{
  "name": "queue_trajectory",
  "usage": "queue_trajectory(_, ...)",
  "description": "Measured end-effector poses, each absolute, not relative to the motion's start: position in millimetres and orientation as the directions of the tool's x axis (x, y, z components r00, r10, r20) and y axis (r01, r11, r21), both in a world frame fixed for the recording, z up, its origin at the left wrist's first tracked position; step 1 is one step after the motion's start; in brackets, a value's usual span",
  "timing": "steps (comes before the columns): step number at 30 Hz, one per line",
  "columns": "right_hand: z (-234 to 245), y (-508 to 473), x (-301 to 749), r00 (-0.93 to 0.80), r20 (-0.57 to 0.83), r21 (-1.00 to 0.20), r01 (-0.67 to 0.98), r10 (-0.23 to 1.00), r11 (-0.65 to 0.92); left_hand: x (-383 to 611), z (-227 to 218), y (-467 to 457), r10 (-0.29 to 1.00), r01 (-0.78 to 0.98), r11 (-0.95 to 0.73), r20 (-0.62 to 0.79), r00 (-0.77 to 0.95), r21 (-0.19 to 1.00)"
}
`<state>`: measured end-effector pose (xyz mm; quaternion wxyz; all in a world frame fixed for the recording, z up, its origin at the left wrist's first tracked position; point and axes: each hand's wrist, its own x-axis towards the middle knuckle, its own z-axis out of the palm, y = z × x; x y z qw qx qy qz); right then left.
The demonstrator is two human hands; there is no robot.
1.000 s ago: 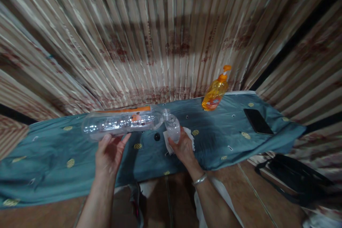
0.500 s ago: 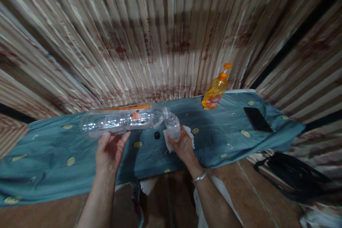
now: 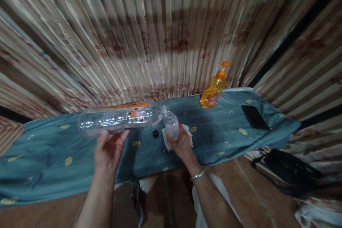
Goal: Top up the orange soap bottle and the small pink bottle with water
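two bare hands work above a blue cloth-covered table (image 3: pixel 48 156): the left hand (image 3: pixel 108 149) cradles a large clear bottle (image 3: pixel 117 119) lying on its side, fingers curled up around its underside, its open mouth tipped against the small clear bottle (image 3: pixel 171 124). the right hand (image 3: pixel 183 144) is wrapped around that small bottle, which stands upright just above a white tissue (image 3: pixel 167 140), with a small dark cap (image 3: pixel 155 134) lying on the cloth between the hands. an orange pump bottle (image 3: pixel 213 91) stands by the striped curtain (image 3: pixel 171 32), well apart from a black phone (image 3: pixel 254 117) lying flat to the right, and a black bag (image 3: pixel 288 172) sits on the floor beyond the table's end.
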<state>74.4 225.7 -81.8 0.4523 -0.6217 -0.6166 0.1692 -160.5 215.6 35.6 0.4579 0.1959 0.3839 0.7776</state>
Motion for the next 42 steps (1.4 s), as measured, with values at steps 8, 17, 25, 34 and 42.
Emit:
queue_trajectory(8,-84.6,225.7,74.0,0.183,0.356,-0.76,0.628,0.916,0.17,-163.8,32.5,216.0,0.876,-0.541,-0.278,-0.022,-0.482,0.794)
queue_trajectory(17,-80.6,225.4,74.8,0.171,0.337,-0.759,0.632,0.926,0.159,-166.0,31.1,215.4,0.89,-0.553,-0.27,-0.015,-0.456,0.788)
queue_trajectory(25,-82.5,225.8,74.5,0.179,0.341,-0.763,0.626,0.923,0.161,-165.0,30.3,216.2,0.883,-0.546,-0.271,-0.022,-0.469,0.793)
queue_trajectory(34,-86.3,226.6,73.9,0.184,0.381,-0.745,0.642,0.906,0.183,-169.6,26.5,215.9,0.891,-0.544,-0.271,-0.007,-0.454,0.794)
queue_trajectory(42,-91.0,227.2,72.8,0.197,0.412,-0.747,0.633,0.89,0.206,-170.7,23.9,216.4,0.881,-0.487,-0.308,0.052,-0.47,0.817)
